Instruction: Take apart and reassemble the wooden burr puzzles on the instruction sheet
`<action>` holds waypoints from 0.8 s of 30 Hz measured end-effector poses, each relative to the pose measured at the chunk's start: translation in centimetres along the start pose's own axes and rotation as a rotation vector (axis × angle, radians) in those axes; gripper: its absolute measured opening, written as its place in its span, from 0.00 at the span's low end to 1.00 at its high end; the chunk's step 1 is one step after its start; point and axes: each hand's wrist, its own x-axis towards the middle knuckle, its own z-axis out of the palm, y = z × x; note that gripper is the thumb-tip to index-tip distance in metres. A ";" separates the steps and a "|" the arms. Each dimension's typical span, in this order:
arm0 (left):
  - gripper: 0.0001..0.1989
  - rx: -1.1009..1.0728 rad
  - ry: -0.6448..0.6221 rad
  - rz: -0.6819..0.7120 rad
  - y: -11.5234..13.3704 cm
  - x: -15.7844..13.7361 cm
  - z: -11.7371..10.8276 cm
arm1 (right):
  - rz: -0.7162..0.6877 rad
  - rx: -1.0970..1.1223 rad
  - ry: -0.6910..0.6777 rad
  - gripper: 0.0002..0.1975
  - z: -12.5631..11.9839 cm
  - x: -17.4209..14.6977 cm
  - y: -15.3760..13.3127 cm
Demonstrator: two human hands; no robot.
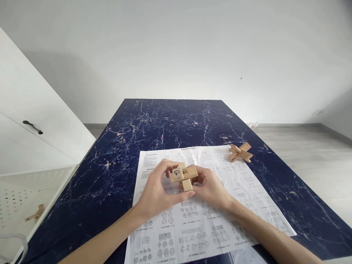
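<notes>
A light wooden interlocking puzzle of crossed blocks is held between both hands above a printed sheet. One block end carries a dark mark like a "G". My left hand curls round its left and lower side, with the thumb along the bottom. From the right, my right hand grips it, its fingers bent behind the blocks and partly hidden. Under the hands lies the instruction sheet, creased white paper with small diagrams and text.
Another wooden puzzle, darker, sits at the sheet's upper right corner. The table has a dark blue marbled top. At left are a white cabinet with a black handle and a wooden puzzle piece on a lower white perforated surface.
</notes>
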 end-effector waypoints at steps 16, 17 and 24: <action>0.25 0.024 0.012 -0.119 -0.2 -0.1 0.1 | 0.066 0.419 -0.316 0.19 -1.7 0.5 -1.1; 0.26 0.037 0.005 -0.112 -0.2 -0.1 0.1 | 0.065 0.408 -0.303 0.19 -1.6 0.6 -1.0; 0.18 0.028 0.038 -0.017 -0.7 -0.1 0.0 | 0.130 0.393 -0.245 0.21 -1.5 0.7 -1.1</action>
